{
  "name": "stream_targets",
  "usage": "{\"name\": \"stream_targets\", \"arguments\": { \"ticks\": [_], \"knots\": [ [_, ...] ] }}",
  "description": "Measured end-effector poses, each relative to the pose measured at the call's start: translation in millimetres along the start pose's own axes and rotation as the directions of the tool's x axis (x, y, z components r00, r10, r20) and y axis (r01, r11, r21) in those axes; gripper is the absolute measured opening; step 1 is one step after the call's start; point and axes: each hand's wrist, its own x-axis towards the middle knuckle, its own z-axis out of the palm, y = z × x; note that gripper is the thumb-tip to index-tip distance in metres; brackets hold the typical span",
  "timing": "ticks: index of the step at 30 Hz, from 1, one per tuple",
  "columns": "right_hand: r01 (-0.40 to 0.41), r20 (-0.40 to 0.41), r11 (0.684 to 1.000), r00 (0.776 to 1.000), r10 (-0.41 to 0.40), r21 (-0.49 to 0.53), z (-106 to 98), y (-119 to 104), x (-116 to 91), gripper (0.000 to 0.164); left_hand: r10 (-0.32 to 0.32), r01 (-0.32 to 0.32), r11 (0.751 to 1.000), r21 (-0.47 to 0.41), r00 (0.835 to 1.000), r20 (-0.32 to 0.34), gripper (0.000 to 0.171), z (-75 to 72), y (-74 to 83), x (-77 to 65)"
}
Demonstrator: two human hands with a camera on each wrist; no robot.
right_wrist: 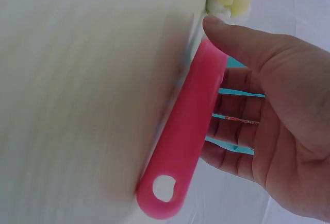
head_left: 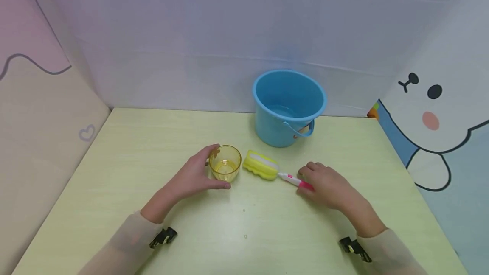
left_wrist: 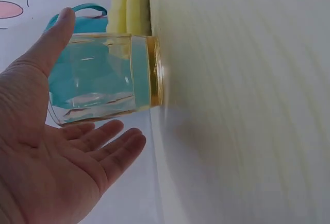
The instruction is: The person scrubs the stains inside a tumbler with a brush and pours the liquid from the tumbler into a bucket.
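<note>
Pale cloth backs the desk, where a yellow cup stands between the spread fingers of the left hand; a careless sideways nudge might tip it. Just right lies a sponge brush, its handle between the thumb and loosely spread fingers of the right hand; lifted slackly, it could swing into the cup. Farther off stands a bucket.

Here sits the see-through amber cup, upright, mouth to the ceiling, framed between the left hand's spread thumb and fingers. And just to its right, the sponge brush: yellow, wavy-edged head with a pale strip, white neck, pink handle with a holed end, angled towards the right hand, thumb and fingers around it.
</note>
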Motion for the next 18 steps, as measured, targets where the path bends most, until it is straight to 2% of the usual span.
{"name": "stream_targets", "arguments": {
  "ticks": [7, 18],
  "knots": [
    [0.007, 0.015, 1.000, 1.000, -0.007, 0.012, 5.1, -2.5, 2.7, 0.033, -0.059, 0.057, 0.995, -0.084, 0.998, -0.019, 0.108, 4.6, 2.2, 1.1],
    [0.060, -0.040, 0.998, 0.997, -0.059, 0.022, 8.6, -3.0, 2.1, 0.013, -0.066, 0.062, 0.991, -0.122, 0.997, -0.032, 0.096, 8.0, 1.9, 2.4]
  ]
}}
